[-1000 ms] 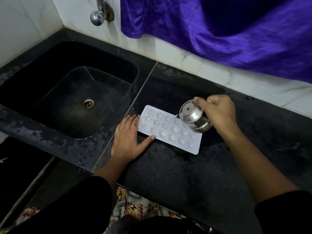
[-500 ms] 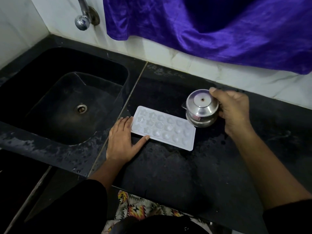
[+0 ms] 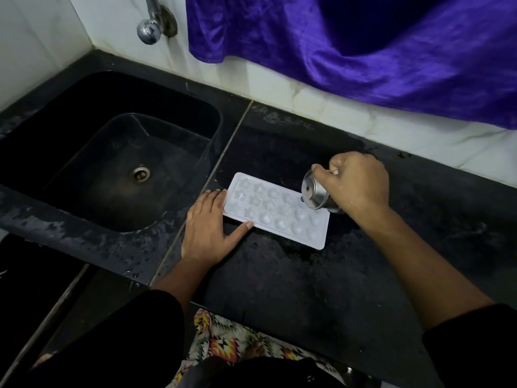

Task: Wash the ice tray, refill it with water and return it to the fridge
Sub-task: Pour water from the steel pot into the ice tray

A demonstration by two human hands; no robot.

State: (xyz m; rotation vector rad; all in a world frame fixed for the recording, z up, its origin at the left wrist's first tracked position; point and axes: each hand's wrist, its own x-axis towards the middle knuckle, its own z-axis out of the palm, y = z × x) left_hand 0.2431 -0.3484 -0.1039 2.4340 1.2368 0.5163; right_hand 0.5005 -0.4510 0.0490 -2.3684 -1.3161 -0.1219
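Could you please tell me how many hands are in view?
2. The left hand rests flat against the left end of the white plastic ice tray; the right hand grips a small steel vessel, tilted over the tray's right end. Neither is hidden.

Surface (image 3: 321,289) in front of the ice tray (image 3: 275,210) lay bare to the near edge; open approach there. More bare room lay to the right, past the right forearm. Left hand (image 3: 208,229) lay flat, touching the tray's left end, and blocked that side. Right hand (image 3: 359,182) held a tilted steel cup (image 3: 316,191) over the tray's far right corner, closing it from above. Sink (image 3: 167,135) dropped away at left. Purple cloth (image 3: 363,51) hung low along the back wall; tap (image 3: 149,29) jutted out above the sink.
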